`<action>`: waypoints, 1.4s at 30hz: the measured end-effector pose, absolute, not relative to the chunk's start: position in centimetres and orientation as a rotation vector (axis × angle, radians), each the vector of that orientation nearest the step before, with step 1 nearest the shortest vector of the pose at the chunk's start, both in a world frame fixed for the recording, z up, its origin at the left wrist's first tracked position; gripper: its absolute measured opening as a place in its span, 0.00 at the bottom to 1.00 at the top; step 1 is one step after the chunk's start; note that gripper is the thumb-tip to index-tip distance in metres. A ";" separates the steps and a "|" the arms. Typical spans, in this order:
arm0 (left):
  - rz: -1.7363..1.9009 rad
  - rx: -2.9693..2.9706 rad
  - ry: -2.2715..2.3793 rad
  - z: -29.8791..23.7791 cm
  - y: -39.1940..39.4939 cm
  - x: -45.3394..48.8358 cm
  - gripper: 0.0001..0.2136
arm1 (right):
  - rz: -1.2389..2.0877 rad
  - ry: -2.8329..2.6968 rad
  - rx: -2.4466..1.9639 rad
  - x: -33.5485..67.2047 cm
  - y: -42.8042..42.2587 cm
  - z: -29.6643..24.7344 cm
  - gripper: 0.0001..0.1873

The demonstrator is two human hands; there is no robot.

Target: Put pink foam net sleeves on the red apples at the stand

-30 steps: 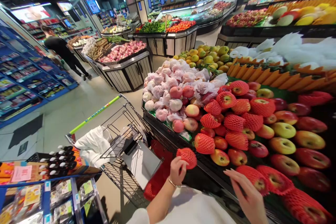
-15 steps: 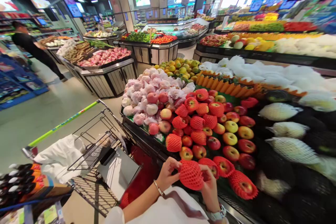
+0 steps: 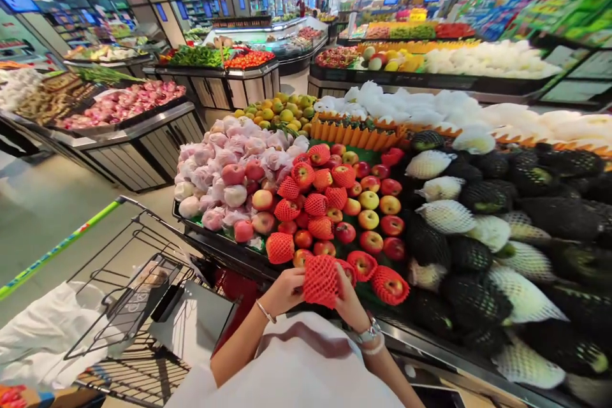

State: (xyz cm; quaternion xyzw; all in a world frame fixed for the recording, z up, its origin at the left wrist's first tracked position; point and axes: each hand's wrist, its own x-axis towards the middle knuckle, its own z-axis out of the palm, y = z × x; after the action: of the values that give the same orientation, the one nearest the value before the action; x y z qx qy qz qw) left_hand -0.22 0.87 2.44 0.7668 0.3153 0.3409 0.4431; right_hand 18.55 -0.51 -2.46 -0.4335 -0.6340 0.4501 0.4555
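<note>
Between my two hands, at the front edge of the fruit stand, is a rounded apple in a red foam net (image 3: 320, 282); the mesh hides the fruit itself. My left hand (image 3: 285, 293), with a bangle at the wrist, grips its left side with bent fingers. On the opposite side my right hand (image 3: 351, 303), below a watch, holds it with thumb and fingers. Just beyond lie a netted apple (image 3: 362, 266) and another netted apple (image 3: 391, 285), both with their tops showing. Bare red-yellow apples (image 3: 371, 242) sit in rows behind them.
A shopping cart (image 3: 134, 217) with a white cloth (image 3: 43, 325) and a grey box (image 3: 191, 319) stands at left. Paper-wrapped fruits (image 3: 220, 159) fill the stand's left part. Dark fruits in nets (image 3: 478, 293) are piled at right. Onions (image 3: 129, 102) lie on another stand.
The view has swung right, so the stand appears further left and more dark fruit shows. Both hands still hold the netted apple; my right hand now wraps further around its side.
</note>
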 end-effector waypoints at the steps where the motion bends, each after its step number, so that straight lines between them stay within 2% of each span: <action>1: 0.848 1.897 0.761 2.5 0.9 -0.1 0.10 | 1.152 -1.581 -1.041 18.5 -0.4 -2.0 0.29; 6: 1.058 1.740 0.885 1.7 0.9 -0.3 0.08 | 1.212 -1.483 -1.049 19.1 -0.3 -1.0 0.19; 11: 1.427 1.056 1.095 -0.2 2.0 -0.9 0.17 | 0.882 -1.280 -1.307 24.0 1.9 -1.3 0.15; 16: 1.532 0.515 0.750 -1.9 2.5 -2.4 0.26 | 0.380 -1.572 -1.678 29.9 6.8 -2.1 0.17; 20: 1.479 0.423 0.624 -2.5 1.4 -3.2 0.25 | 0.183 -1.910 -2.093 30.2 8.6 -3.0 0.29; 23: 1.491 0.356 0.604 -2.6 0.8 -3.3 0.29 | 0.017 -2.004 -2.212 29.4 8.9 -4.2 0.32; 26: 1.510 0.299 0.597 -2.4 0.7 -3.2 0.28 | -0.076 -1.985 -2.250 29.4 9.1 -5.4 0.33; 30: 1.481 0.361 0.622 -1.5 0.8 -3.5 0.27 | 0.000 -1.833 -2.152 30.3 9.0 -5.2 0.30; 33: 1.421 0.460 0.703 -0.6 1.1 -3.7 0.28 | 0.120 -1.478 -2.003 30.3 7.7 -2.8 0.35; 36: 1.422 0.588 0.856 0.0 1.5 -3.6 0.27 | 0.624 -1.190 -1.610 28.7 5.5 0.2 0.39; 39: 1.436 0.719 0.960 0.5 1.7 -3.3 0.24 | 1.144 -1.075 -1.161 25.5 3.5 2.5 0.36; 42: 1.388 0.907 0.993 1.3 1.7 -2.9 0.22 | 1.398 -1.079 -0.926 21.8 2.5 3.4 0.36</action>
State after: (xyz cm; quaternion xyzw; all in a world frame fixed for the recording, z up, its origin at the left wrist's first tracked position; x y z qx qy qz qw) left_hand -2.86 1.69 1.27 0.3863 0.4228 0.5908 0.5683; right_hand 21.83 2.52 3.37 -0.3902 -0.4544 0.5890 0.5426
